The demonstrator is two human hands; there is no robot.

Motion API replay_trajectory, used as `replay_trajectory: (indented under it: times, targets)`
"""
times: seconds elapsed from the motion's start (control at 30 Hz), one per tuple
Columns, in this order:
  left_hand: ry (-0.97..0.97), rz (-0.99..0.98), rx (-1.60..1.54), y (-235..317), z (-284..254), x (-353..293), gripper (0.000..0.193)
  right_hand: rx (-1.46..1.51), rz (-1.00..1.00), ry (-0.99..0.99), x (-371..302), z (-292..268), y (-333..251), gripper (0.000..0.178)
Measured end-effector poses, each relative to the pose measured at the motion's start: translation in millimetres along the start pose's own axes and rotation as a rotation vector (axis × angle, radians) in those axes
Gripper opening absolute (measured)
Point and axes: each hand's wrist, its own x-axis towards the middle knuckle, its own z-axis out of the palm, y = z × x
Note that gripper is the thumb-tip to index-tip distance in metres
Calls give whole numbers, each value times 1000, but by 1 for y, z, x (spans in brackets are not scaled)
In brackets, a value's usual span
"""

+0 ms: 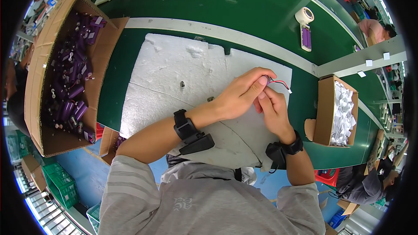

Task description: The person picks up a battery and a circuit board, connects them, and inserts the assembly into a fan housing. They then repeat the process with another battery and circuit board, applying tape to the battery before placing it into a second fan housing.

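My left hand (240, 95) and my right hand (275, 109) meet above the right part of a white foam board (163, 67). Both are closed around a small purple battery pack (267, 78), mostly hidden by the fingers. From its far side, red and black wires (281, 82) curve right to a white connector plug (290, 91). The left thumb lies over the pack, and the right fingertips press up close beside it. Each wrist wears a black strap with a device.
At left, a tilted cardboard box (109, 43) holds many purple battery packs (72, 78). Another cardboard box (324, 111) at right contains white paper pieces (343, 113). White handheld devices (304, 15) lie on the green surface beyond a pale rail (183, 25). Other people sit at the right edge.
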Motion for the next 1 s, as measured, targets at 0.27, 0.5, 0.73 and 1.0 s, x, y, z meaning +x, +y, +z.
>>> replay_trajectory:
  times: [0.27, 0.5, 0.73, 1.0]
  targets:
    - [42, 22, 2, -1, 2, 1, 37, 12, -8, -8, -1, 1, 2, 28]
    - [51, 237, 311, -3, -1, 3, 35, 89, 11, 6, -1, -4, 7, 18]
    - [55, 290, 374, -4, -2, 3, 33, 145, 32, 36, -2, -5, 6, 15]
    - [79, 72, 41, 2, 4, 2, 36, 44, 28, 135, -5, -5, 2, 21]
